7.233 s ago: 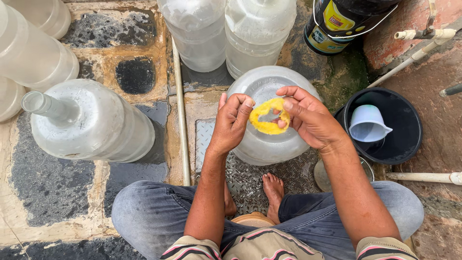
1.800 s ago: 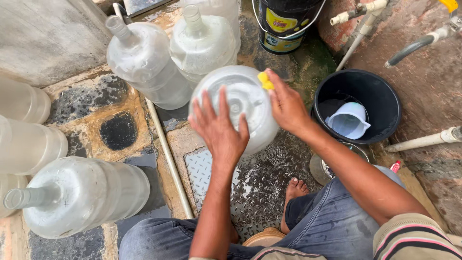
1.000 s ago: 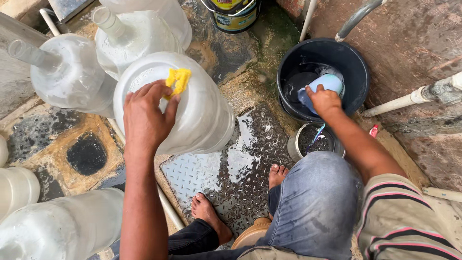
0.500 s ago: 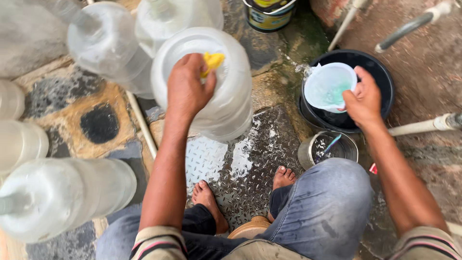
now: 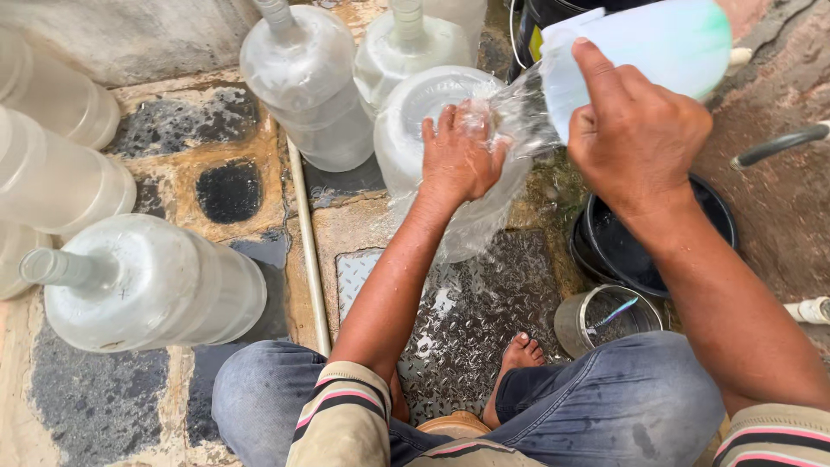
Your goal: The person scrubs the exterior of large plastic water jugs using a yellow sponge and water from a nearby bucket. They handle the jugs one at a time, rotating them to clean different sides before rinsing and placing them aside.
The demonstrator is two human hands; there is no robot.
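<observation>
Right hand (image 5: 635,130) fingers clamped on tilted scoop (image 5: 640,47) pouring water, left hand (image 5: 460,156) fingers spread on jug (image 5: 415,130)

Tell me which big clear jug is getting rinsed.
The upside-down jug under the left hand, with water pouring from the scoop in the right hand.

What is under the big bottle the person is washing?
Under the big bottle lies a wet, bumpy metal plate. Water pours over it from the scoop. The ground right beneath the bottle is covered, so it cannot be seen.
</observation>
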